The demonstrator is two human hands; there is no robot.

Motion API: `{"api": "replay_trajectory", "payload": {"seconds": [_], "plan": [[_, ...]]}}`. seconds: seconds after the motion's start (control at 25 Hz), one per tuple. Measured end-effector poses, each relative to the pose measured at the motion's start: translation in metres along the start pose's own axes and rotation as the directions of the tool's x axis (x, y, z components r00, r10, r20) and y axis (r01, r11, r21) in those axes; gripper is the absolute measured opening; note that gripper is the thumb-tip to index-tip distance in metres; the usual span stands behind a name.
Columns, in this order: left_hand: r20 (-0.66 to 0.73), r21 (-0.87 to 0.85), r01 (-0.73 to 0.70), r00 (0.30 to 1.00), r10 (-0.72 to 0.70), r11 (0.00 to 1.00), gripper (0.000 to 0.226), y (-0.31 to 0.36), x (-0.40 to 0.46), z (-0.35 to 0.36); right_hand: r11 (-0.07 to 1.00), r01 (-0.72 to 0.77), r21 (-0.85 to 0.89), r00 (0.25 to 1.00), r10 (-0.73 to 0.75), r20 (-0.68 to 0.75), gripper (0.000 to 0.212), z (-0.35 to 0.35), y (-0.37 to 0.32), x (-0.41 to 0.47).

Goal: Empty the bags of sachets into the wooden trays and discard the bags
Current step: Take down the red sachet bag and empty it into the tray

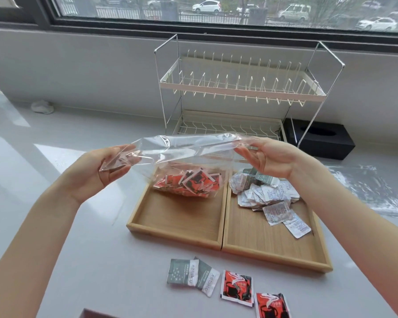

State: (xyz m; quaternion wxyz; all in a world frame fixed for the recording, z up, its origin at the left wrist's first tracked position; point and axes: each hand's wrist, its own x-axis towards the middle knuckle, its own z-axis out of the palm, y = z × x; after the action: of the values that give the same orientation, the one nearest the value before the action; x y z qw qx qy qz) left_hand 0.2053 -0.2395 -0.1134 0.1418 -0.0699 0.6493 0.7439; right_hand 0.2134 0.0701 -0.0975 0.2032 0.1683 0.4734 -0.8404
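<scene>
Both forearms raised over left tray [147, 222]; left hand [106, 171] and right hand [270, 160] pinch clear bag [184, 152] ends; red sachets [193, 183] sag inside.

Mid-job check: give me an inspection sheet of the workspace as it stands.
Surface: pale countertop.
Job's things: clear bag of red sachets held over left tray; white sachets piled in right tray; emptied bag lying at right.
Clutter: four loose sachets near the front edge.
Grips: left hand and right hand pinch the bag's ends.
Cables: nothing seen.
Surroundings: dish rack, black tissue box, window.
</scene>
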Motion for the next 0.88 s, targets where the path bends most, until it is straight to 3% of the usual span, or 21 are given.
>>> {"api": "replay_trajectory", "payload": {"seconds": [0.24, 0.88], "plan": [[0.002, 0.053, -0.113, 0.994, 0.113, 0.992, 0.055, 0.011, -0.008, 0.003, 0.998, 0.043, 0.048, 0.999, -0.044, 0.022, 0.02, 0.009, -0.012, -0.004], [0.066, 0.122, -0.316, 0.948, 0.31, 0.941, 0.054, 0.068, -0.019, 0.015, 0.976, 0.213, 0.052, 0.968, -0.218, 0.12, 0.014, 0.029, -0.056, -0.039]]}}
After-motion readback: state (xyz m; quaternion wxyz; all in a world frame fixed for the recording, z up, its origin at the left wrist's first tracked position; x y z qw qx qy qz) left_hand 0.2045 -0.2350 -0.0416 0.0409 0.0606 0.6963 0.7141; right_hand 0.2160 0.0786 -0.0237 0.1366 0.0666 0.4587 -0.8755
